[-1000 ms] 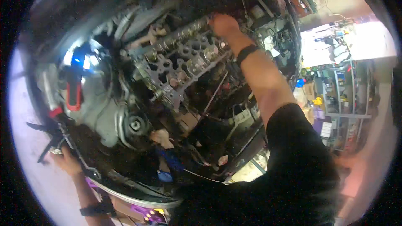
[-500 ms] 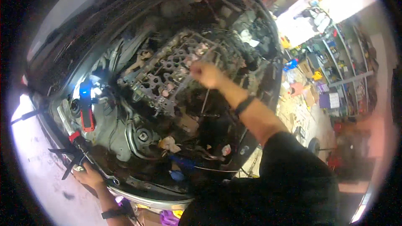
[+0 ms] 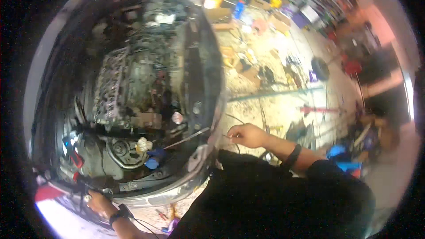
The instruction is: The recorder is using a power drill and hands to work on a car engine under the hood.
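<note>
At the lower left, my left hand (image 3: 98, 203) is closed around a black-handled tool with a red band (image 3: 76, 177) at the edge of the engine bay; blur hides its exact kind. My right hand (image 3: 248, 135) is over the floor, just outside the car's front edge. Its fingers are pinched together, and a thin dark bit seems to stick out, too small to name. The exposed engine (image 3: 110, 84) with its open cylinder head lies in the bay. A red work light (image 3: 76, 159) shines near the left hand.
A blue cloth or glove (image 3: 152, 161), a crumpled pale rag (image 3: 144, 144) and a thin rod (image 3: 188, 137) lie in the front of the bay. Beyond the car edge, the littered floor holds a blue bottle (image 3: 239, 9), boxes and a black wheel (image 3: 319, 68). Shelves stand behind.
My right hand has left the cylinder head and moved right and down, out past the car's edge. The view has turned right. My left hand keeps its hold on the tool.
</note>
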Available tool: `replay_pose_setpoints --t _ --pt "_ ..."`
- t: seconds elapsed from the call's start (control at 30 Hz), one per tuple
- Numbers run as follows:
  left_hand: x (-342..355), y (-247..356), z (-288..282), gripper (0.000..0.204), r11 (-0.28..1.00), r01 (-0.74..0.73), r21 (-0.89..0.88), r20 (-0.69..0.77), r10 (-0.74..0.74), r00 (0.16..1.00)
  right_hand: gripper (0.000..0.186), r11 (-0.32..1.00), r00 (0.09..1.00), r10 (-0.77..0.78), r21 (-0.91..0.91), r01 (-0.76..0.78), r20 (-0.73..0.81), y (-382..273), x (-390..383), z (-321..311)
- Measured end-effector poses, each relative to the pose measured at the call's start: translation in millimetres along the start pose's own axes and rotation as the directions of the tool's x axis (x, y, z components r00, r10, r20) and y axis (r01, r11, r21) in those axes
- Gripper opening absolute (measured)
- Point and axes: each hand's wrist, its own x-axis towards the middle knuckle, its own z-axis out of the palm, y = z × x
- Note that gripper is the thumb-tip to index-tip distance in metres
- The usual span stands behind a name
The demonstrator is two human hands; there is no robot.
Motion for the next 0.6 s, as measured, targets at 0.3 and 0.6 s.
replay_pose_setpoints --t 0.3,0.6 --pt "-121 16 5 0.043 0.595 -0.644 -0.481 -0.063 0.71 0.702 0.027 0.938 0.909 0.273 0.295 -0.179 -0.315 74 -176 -28" --pt "-663 137 -215 0.065 -0.359 -0.093 -0.929 -0.212 0.719 -0.662 0.04 0.715 0.974 0.181 0.698 -0.036 -0.135 125 -252 -92"
